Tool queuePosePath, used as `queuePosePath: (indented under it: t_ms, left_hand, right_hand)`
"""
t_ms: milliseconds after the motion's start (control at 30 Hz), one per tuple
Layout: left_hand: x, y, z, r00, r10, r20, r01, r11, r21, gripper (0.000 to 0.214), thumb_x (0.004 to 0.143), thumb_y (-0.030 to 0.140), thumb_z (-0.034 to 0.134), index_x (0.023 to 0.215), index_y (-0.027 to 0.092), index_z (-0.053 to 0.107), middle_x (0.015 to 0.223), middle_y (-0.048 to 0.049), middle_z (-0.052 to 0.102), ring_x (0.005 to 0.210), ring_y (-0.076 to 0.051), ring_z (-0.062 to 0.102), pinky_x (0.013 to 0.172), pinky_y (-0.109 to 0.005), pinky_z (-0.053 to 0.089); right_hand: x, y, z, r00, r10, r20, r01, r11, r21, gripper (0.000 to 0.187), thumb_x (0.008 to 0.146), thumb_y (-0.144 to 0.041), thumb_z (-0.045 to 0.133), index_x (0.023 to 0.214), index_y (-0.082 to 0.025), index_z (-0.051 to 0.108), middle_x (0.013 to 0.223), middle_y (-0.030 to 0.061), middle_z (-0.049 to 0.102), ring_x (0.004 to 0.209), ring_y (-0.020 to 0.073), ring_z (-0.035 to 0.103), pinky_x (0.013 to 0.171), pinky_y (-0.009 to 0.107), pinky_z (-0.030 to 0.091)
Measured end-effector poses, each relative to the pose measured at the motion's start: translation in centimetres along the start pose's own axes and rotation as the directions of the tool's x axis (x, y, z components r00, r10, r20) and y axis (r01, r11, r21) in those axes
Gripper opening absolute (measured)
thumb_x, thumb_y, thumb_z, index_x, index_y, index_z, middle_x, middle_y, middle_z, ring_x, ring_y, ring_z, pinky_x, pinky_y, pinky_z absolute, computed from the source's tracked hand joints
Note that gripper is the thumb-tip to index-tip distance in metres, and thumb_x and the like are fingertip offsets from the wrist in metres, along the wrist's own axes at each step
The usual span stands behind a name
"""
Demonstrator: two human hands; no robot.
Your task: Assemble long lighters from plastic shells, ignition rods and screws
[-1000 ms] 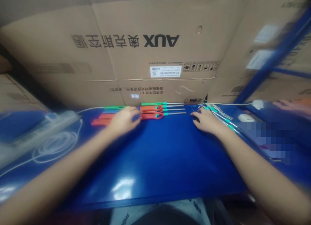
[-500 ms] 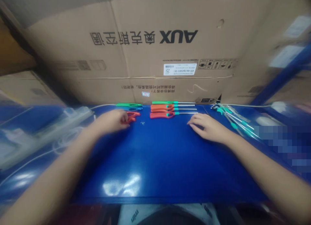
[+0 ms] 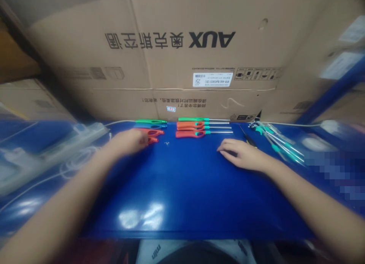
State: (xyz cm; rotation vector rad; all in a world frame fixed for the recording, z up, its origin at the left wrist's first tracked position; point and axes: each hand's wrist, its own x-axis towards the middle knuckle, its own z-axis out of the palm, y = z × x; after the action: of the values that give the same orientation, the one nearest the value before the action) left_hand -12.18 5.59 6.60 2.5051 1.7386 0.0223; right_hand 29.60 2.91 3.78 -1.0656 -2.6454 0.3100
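Behind the blue table (image 3: 182,195) stands a brown carton (image 3: 162,68) with upside-down print, and along its foot lie loose handles (image 3: 155,132) in green, blue and red, then a row of lighters (image 3: 188,134) with metal rods. On the red handles rests the left hand (image 3: 132,142), its fingers curled, though whether they pinch one I cannot tell. Near the screwdriver (image 3: 251,141), the right hand (image 3: 238,153) has bent fingers, thumb tip close to fingertips, any grip unclear.
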Motion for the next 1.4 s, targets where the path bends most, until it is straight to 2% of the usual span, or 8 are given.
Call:
queuePosePath:
  t_ms: [233, 400, 533, 600, 767, 933, 1133, 1400]
  left_hand:
    - [-0.8, 1.1, -0.2, 0.980, 0.139, 0.146, -0.118, 0.983, -0.141, 0.027, 0.083, 0.038, 0.057, 0.062, 0.023, 0.066, 0.063, 0.0022, 0.068, 0.056, -0.015, 0.062, 0.054, -0.024, 0.040]
    - [-1.8, 4.5, 0.0, 0.949, 0.234, 0.214, -0.164, 0.940, -0.299, 0.014, 0.082, 0.030, 0.062, 0.073, 0.023, 0.069, 0.068, 0.0034, 0.070, 0.057, -0.014, 0.063, 0.053, -0.023, 0.041]
    - [-2.2, 8.6, 1.4, 0.926, 0.370, 0.077, -0.321, 0.876, -0.360, 0.014, 0.086, 0.025, 0.062, 0.074, 0.020, 0.069, 0.066, 0.0022, 0.066, 0.054, -0.012, 0.056, 0.054, -0.024, 0.039]
    - [-2.3, 10.4, 2.5, 0.892, 0.450, -0.038, -0.430, 0.821, -0.375, 0.010, 0.088, 0.023, 0.063, 0.083, 0.019, 0.071, 0.076, -0.0009, 0.070, 0.064, -0.013, 0.061, 0.062, -0.024, 0.044]
    - [-2.5, 12.9, 4.7, 0.803, 0.559, -0.208, -0.592, 0.703, -0.393, 0.013, 0.095, 0.025, 0.061, 0.091, 0.018, 0.071, 0.085, -0.0052, 0.070, 0.081, -0.017, 0.062, 0.076, -0.028, 0.049]
    - [-2.5, 13.0, 5.2, 0.789, 0.536, -0.299, -0.612, 0.642, -0.463, 0.018, 0.094, 0.028, 0.065, 0.109, 0.021, 0.071, 0.100, -0.0073, 0.071, 0.094, -0.019, 0.063, 0.084, -0.031, 0.052]
    - [-1.5, 11.6, 6.1, 0.823, 0.459, -0.335, -0.567, 0.690, -0.449, 0.041, 0.092, 0.030, 0.066, 0.133, 0.027, 0.062, 0.125, -0.0091, 0.068, 0.117, -0.024, 0.061, 0.103, -0.041, 0.050]
    - [-0.1, 10.5, 7.1, 0.870, 0.335, -0.361, -0.479, 0.745, -0.463, 0.039, 0.086, 0.036, 0.074, 0.123, 0.022, 0.068, 0.118, -0.0090, 0.072, 0.111, -0.025, 0.065, 0.099, -0.043, 0.053]
  right_hand:
    - [-0.3, 0.3, 0.1, 1.000, 0.015, 0.004, -0.015, 1.000, 0.012, 0.026, 0.100, -0.027, 0.047, 0.109, -0.019, 0.070, 0.107, 0.0087, 0.068, 0.096, 0.0209, 0.066, 0.088, 0.037, 0.053]
    - [0.0, -1.8, 0.5, 0.999, -0.037, 0.024, 0.037, 0.999, 0.001, 0.025, 0.100, -0.026, 0.047, 0.113, -0.020, 0.068, 0.106, 0.0086, 0.068, 0.095, 0.0213, 0.066, 0.087, 0.038, 0.053]
    - [0.2, -4.7, 1.4, 0.991, -0.131, 0.020, 0.131, 0.991, 0.034, 0.034, 0.099, -0.025, 0.050, 0.132, -0.023, 0.058, 0.123, 0.0116, 0.062, 0.106, 0.0238, 0.063, 0.093, 0.042, 0.053]
    - [0.2, -5.7, 1.9, 0.983, -0.183, 0.015, 0.182, 0.981, 0.071, 0.038, 0.098, -0.025, 0.052, 0.136, -0.023, 0.055, 0.129, 0.0124, 0.059, 0.110, 0.0240, 0.062, 0.096, 0.042, 0.053]
    - [0.4, -6.1, 2.8, 0.956, -0.292, 0.027, 0.290, 0.955, 0.059, 0.032, 0.097, -0.021, 0.054, 0.128, -0.021, 0.060, 0.131, 0.0132, 0.058, 0.117, 0.0251, 0.058, 0.100, 0.043, 0.050]
    - [0.5, -5.2, 2.5, 0.951, -0.303, 0.063, 0.300, 0.952, 0.052, 0.020, 0.098, -0.026, 0.057, 0.114, -0.021, 0.067, 0.119, 0.0099, 0.066, 0.108, 0.0233, 0.062, 0.096, 0.041, 0.049]
    - [0.2, -3.5, 0.8, 0.966, -0.248, 0.066, 0.245, 0.968, 0.060, 0.016, 0.099, -0.027, 0.056, 0.098, -0.021, 0.071, 0.102, 0.0074, 0.069, 0.097, 0.0203, 0.062, 0.088, 0.036, 0.049]
    - [-0.3, -2.0, -0.9, 0.986, -0.115, 0.117, 0.113, 0.993, 0.025, 0.017, 0.097, -0.032, 0.061, 0.091, -0.019, 0.070, 0.097, 0.0063, 0.067, 0.091, 0.0202, 0.061, 0.083, 0.034, 0.049]
